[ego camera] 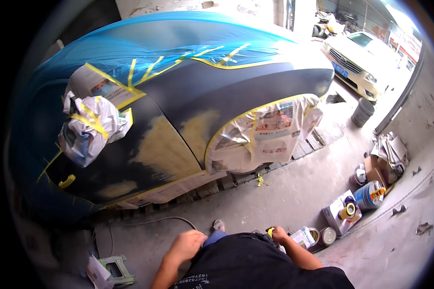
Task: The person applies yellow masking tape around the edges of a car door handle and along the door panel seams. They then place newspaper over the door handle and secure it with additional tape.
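Note:
My right hand (277, 235) is at my right hip, closed around a small yellow thing (271, 232) that looks like a roll of masking tape. On the other side, my left hand (188, 246) hangs at my waist with the fingers curled; its palm is hidden. Before me stands a car masked for painting. Blue plastic film (188, 30) covers its top and front, edged with yellow masking tape (232, 54). Its dark rear fender (235, 83) and door (126, 159) show beige sanded patches (168, 148). Newspaper (264, 137) wraps the wheel, and crumpled paper (94, 126) covers the mirror.
A hose (155, 219) runs over the floor near a pale green stool (120, 269). Along the right wall are a white box (336, 216), a blue can (367, 195), a lidded tin (327, 236) and stacked newspapers (390, 151). A grey bucket (362, 112) and a cream car (361, 61) stand farther off.

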Available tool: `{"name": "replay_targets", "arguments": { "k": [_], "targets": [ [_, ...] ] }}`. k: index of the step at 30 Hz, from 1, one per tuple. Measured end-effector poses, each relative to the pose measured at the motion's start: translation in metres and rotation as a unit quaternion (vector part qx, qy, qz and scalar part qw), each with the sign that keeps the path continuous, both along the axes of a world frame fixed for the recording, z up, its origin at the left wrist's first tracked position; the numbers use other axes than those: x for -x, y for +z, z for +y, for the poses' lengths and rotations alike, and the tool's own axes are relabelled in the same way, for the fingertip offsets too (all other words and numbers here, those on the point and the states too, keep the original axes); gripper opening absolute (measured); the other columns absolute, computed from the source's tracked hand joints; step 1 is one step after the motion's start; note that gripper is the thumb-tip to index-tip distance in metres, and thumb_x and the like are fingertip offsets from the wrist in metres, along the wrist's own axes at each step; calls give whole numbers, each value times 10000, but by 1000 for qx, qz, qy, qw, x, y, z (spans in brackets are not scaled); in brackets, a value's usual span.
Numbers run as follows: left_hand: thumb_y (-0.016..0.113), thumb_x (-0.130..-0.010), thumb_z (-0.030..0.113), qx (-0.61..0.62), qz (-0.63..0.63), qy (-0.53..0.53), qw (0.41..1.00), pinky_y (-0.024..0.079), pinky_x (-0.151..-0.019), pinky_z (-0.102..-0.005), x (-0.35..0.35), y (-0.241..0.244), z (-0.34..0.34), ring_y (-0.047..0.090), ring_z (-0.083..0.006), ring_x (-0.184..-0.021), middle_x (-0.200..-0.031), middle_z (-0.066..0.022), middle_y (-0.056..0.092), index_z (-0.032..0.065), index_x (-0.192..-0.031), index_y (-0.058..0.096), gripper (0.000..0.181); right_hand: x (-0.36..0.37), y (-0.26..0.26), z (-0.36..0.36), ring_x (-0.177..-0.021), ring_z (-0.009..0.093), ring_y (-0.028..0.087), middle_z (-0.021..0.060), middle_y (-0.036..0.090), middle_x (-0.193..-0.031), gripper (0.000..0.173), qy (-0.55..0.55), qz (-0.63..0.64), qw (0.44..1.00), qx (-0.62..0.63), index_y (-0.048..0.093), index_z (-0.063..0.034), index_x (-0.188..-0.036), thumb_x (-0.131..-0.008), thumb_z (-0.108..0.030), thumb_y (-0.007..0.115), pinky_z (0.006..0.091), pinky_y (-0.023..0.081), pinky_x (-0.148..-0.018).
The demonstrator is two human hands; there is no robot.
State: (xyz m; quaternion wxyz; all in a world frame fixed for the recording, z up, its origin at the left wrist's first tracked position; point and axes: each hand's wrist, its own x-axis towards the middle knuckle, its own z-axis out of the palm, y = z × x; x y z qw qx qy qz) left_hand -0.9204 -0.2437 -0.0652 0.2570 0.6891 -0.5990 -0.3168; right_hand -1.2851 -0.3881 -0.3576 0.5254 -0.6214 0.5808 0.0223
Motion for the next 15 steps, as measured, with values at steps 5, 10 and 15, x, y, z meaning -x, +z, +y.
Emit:
{"name": "replay_targets", "arguments": {
  "k": [5,10,15],
  "targets": [
    [538,-998,252,-100,16,0,995,519,-927,-372,12,-50,19,670,-318,-1023,-1085,-163,703,1,-1075,711,314,4,3,-5,-991,338,709,215,725,-1061,339,0,-16,1000,-23,740,-106,-1143,-862,-256,623,398,542,-848],
    [548,-977,269,-119,-84,2,989,511,-940,-444,3,-60,38,647,-377,-1065,-1142,-211,674,38,-1218,661,353,3,17,-15,-831,307,726,204,739,-951,322,56,2,998,13,751,-117,-1134,-869,-226,604,396,562,-737],
    [576,-960,305,-167,-99,31,981,502,-952,-469,0,-61,51,634,-398,-1087,-1171,-225,662,42,-1282,622,418,9,5,-27,-830,323,734,221,735,-913,296,122,-1,990,76,765,-108,-1090,-868,-165,577,405,568,-741]
  ]
}}
